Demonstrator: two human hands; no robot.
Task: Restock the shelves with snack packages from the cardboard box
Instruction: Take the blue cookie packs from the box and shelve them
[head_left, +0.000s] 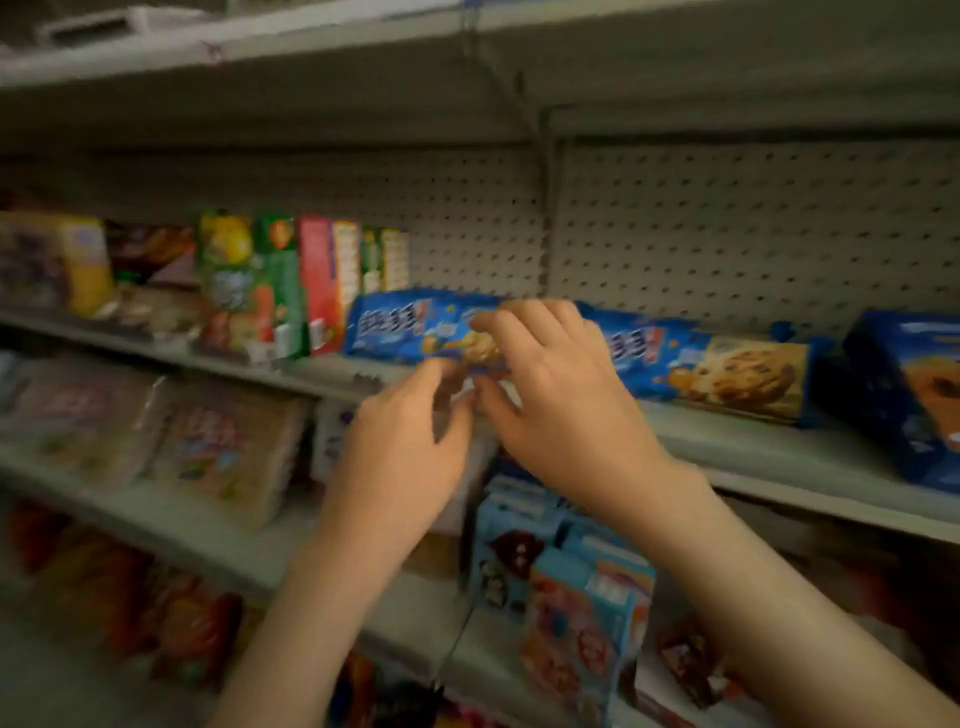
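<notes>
A blue cookie package (405, 325) lies lengthwise on the middle shelf (753, 441), in front of the pegboard back wall. My right hand (550, 400) grips its right end, fingers over the top and thumb under the front edge. Just left of it, my left hand (410, 436) pinches the package's lower front edge with fingertips and thumb. A second blue cookie package (727, 371) rests to the right, partly behind my right hand. The cardboard box is out of sight. The picture is blurred by motion.
Upright green and red boxes (280, 286) stand left of the held package. A dark blue box (914, 395) sits at the far right. Light blue cartons (566, 577) and wrapped packs (218, 457) fill the shelves below. The pegboard (727, 234) above the packages is bare.
</notes>
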